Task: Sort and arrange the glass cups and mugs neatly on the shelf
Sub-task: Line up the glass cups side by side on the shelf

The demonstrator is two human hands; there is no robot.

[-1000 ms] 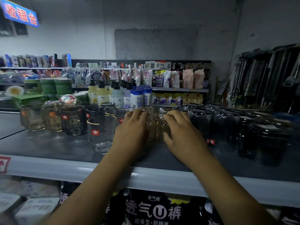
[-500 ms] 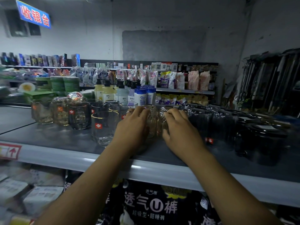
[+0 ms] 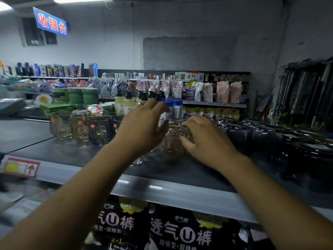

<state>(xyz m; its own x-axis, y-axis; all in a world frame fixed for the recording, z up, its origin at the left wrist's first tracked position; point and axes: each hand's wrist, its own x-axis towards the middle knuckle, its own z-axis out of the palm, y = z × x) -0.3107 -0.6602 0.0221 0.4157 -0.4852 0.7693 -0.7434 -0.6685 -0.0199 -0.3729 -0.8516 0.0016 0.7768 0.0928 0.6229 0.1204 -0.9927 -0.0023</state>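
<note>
A grey shelf [image 3: 59, 152] carries rows of glassware. My right hand [image 3: 205, 141] grips a clear textured glass cup [image 3: 172, 141] at the middle of the shelf, its fingers curled over the cup's right side. Just left of that cup, my left hand [image 3: 142, 127] hovers with fingers stretched forward and thumb close to the cup's rim, holding nothing. It hides the glasses behind it. To the left stand three glass mugs with red labels: one pale [image 3: 61, 126], one amber [image 3: 80, 128], one dark [image 3: 100, 130].
Dark cups in shiny plastic wrap [image 3: 243, 134] fill the shelf to the right. Pump bottles [image 3: 128, 103] and white-blue bottles [image 3: 177, 110] stand behind the glasses. A price tag [image 3: 21, 167] sits on the shelf's front rail [image 3: 162, 190], with black packages [image 3: 162, 230] below.
My left hand has lifted off the glasses and risen with its fingers spread. My right hand stays on the textured cup. The view has tilted upward.
</note>
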